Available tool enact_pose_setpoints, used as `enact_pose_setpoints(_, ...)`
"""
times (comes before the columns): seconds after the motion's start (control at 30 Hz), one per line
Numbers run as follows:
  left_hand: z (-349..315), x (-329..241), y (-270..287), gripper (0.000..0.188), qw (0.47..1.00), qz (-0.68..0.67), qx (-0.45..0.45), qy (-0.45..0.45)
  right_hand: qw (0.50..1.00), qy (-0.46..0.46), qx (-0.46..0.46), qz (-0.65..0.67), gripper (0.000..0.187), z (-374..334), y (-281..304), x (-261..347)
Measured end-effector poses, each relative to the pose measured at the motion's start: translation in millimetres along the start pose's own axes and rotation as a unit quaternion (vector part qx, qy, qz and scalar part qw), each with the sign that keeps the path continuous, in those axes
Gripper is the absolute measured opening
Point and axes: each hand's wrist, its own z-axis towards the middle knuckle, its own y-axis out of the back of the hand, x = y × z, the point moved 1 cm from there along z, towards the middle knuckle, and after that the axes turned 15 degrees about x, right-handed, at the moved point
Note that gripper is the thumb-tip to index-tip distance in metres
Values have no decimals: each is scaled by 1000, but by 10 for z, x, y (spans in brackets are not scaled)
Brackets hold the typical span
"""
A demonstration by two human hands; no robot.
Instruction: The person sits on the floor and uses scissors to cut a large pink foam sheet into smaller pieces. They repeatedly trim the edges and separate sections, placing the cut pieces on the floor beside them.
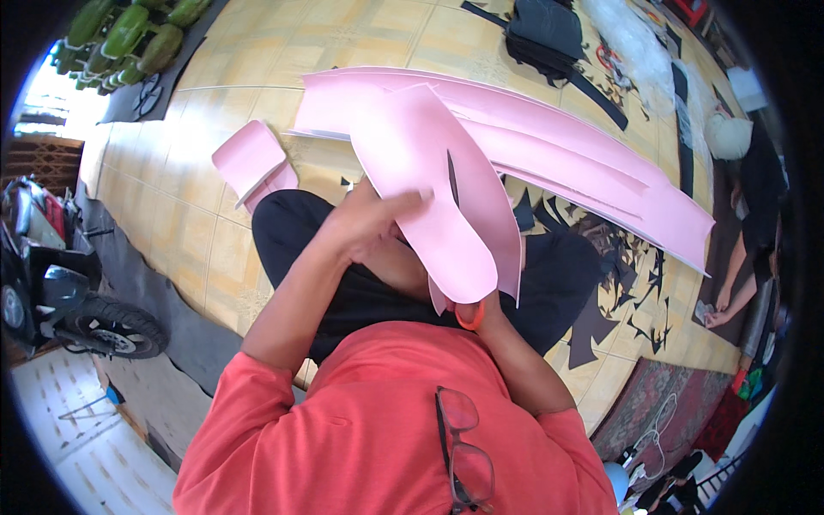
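Two bare hands work at a curved pink sheet (412, 163) held above the person's lap. The left hand (371, 221) is partly closed on its left edge, one digit laid across the upper face and the others curled at the side. The right hand (465, 311) is mostly hidden under the sheet's near end, so how far its fingers close, and on what, I cannot tell; an orange wristband (464, 323) circles that wrist. A dark slit shows in the sheet. Just beyond, long pink strips (592, 159) lie on the tiled floor (193, 180), and a small folded pink piece (251, 159) lies left of the knee. Dark offcuts (592, 330) litter the right side, near a patterned rug (661, 399). Farther out are a black bag (545, 39), a motorcycle (77, 296) and a co-worker's hands (717, 313).
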Motion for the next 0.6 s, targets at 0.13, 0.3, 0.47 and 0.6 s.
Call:
enact_pose_setpoints(0.13,119,-162,96,35,989,44,-83,-116,999,1,3,-52,18,35,24,26)
enact_pose_setpoints(0.3,148,-129,91,33,980,126,-94,-122,975,133,-49,-173,17,239,22,-70)
enact_pose_setpoints(0.47,119,-234,111,32,982,133,-75,-114,998,19,-39,41,19,218,-60,277)
enact_pose_setpoints(0.6,106,-295,126,33,978,175,-63,-96,985,26,-29,-169,19,267,71,283)
